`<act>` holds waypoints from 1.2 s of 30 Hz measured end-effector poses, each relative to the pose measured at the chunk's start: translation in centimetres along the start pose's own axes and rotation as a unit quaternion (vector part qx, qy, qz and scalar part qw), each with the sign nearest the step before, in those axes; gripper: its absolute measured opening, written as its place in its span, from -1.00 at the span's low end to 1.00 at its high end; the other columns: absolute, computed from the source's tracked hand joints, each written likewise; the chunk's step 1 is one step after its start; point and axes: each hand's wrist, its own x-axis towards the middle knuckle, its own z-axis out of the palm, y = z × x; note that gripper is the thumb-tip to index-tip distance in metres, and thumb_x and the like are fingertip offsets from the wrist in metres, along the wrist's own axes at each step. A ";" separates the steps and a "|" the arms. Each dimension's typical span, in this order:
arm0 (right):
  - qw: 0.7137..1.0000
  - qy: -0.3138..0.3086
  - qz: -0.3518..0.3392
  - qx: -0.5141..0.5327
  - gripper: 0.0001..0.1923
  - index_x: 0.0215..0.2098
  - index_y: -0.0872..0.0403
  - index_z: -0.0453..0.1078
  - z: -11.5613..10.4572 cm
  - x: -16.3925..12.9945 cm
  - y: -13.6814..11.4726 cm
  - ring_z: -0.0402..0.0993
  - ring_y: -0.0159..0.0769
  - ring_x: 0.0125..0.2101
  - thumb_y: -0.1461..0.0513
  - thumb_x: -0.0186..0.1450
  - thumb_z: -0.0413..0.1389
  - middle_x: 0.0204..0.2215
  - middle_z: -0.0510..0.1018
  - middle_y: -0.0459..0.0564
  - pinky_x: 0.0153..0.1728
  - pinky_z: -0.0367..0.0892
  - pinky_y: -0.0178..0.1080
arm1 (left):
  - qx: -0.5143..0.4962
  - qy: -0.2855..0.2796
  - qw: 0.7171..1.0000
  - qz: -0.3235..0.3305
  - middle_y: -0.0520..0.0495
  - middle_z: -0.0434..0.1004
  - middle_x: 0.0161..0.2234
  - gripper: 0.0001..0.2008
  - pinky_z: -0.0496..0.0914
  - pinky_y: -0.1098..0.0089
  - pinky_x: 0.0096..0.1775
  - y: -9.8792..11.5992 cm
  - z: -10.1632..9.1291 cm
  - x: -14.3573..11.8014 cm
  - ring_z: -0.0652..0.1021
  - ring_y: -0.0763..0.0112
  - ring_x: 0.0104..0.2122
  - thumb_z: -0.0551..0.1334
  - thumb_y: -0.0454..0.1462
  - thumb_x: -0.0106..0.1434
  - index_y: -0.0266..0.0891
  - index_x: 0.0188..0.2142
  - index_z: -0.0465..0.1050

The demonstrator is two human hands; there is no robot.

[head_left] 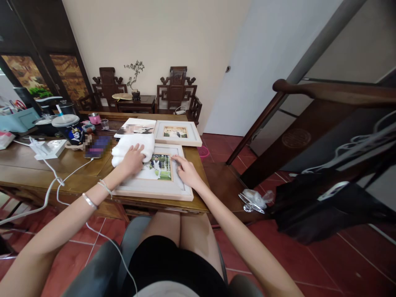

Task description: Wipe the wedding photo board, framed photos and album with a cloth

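A pale picture frame (148,192) lies flat near the front edge of the wooden table, with a photo (163,170) of a person outdoors inside it. Over its upper left part sits a folded white cloth (122,147). My left hand (133,160) rests on the cloth, fingers spread across its top; the hand is slightly blurred. At the right side of the frame, my right hand (188,173) touches the inner border with its fingers stretched out. The cloth and my left hand hide part of the photo.
Behind lie a second framed photo (194,136) and a large print (145,125). To the left are a phone (98,147) on a cable, a power strip (51,149) and a lidded cup (72,130). A wooden chair (262,165) stands at right.
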 end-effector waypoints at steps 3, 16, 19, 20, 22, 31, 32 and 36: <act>1.000 0.000 0.001 -0.003 -0.41 0.11 0.18 0.40 0.1 0.0 0.0 0.25 -0.09 0.22 0.47 0.13 -0.07 0.17 0.40 0.17 0.28 0.07 0.00 | 0.012 -0.045 0.999 0.026 -0.34 0.25 0.25 -0.68 0.18 0.07 0.20 1.5 -1.5 -2.8 0.28 -0.03 0.23 0.11 -0.44 0.15 -0.37 -0.15 0.56; 0.999 0.018 -0.030 0.021 -0.39 0.08 0.05 0.43 0.5 0.1 1.1 0.28 -0.12 0.21 0.49 0.11 -0.06 0.12 0.47 0.05 0.27 0.09 0.03 | -0.038 -0.108 0.992 0.049 -0.34 0.08 0.32 -0.63 0.16 0.02 0.22 5.0 -3.8 -7.3 0.15 -0.12 0.30 0.10 -0.41 0.22 -0.36 -0.01 0.50; 0.999 0.019 -0.019 0.027 -0.39 0.08 0.06 0.43 0.5 0.1 1.0 0.28 -0.11 0.21 0.49 0.11 -0.05 0.13 0.46 0.07 0.28 0.08 0.05 | -0.060 -0.076 0.995 0.012 -0.33 0.04 0.34 -0.61 0.10 0.02 0.25 2.7 -2.1 -3.8 0.10 -0.13 0.31 0.13 -0.40 0.22 -0.36 0.04 0.45; 0.999 0.019 -0.015 0.030 -0.40 0.08 0.06 0.43 0.5 0.1 1.0 0.28 -0.10 0.21 0.48 0.11 -0.05 0.14 0.45 0.07 0.28 0.08 0.05 | -0.068 -0.050 0.996 0.002 -0.35 0.04 0.34 -0.62 0.07 0.02 0.25 2.0 -1.7 -2.8 0.08 -0.13 0.31 0.10 -0.40 0.25 -0.40 0.05 0.43; 0.999 0.018 -0.011 0.034 -0.40 0.08 0.07 0.43 0.4 0.1 0.9 0.28 -0.10 0.21 0.48 0.11 -0.04 0.15 0.44 0.07 0.28 0.08 0.04 | -0.078 -0.005 0.997 -0.009 -0.41 0.01 0.34 -0.62 0.04 0.01 0.25 0.7 -1.4 -1.0 0.06 -0.13 0.32 0.01 -0.42 0.31 -0.48 0.06 0.39; 0.999 0.024 -0.015 0.013 -0.40 0.08 0.07 0.43 0.5 0.0 1.0 0.31 -0.11 0.19 0.48 0.12 -0.06 0.14 0.45 0.07 0.26 0.12 0.02 | -0.071 -0.018 0.997 0.025 -0.39 0.18 0.28 -0.64 0.15 0.02 0.21 2.4 -2.4 -1.0 0.22 -0.03 0.26 0.01 -0.48 0.27 -0.48 0.00 0.43; 0.999 0.025 -0.018 0.015 -0.40 0.08 0.06 0.43 0.5 0.0 1.0 0.31 -0.12 0.19 0.48 0.11 -0.05 0.14 0.45 0.05 0.26 0.13 0.02 | -0.065 -0.035 0.997 0.032 -0.41 0.21 0.26 -0.65 0.19 0.02 0.19 3.3 -2.9 -2.1 0.26 -0.05 0.24 0.04 -0.47 0.26 -0.47 -0.02 0.45; 0.999 0.022 -0.024 0.013 -0.39 0.07 0.06 0.43 0.4 0.0 0.9 0.32 -0.14 0.19 0.49 0.10 -0.06 0.13 0.47 0.05 0.26 0.13 0.00 | -0.039 -0.119 0.988 0.096 -0.46 0.29 0.20 -0.67 0.33 0.06 0.09 6.5 -5.9 -6.9 0.39 -0.08 0.15 0.07 -0.42 0.24 -0.42 -0.07 0.50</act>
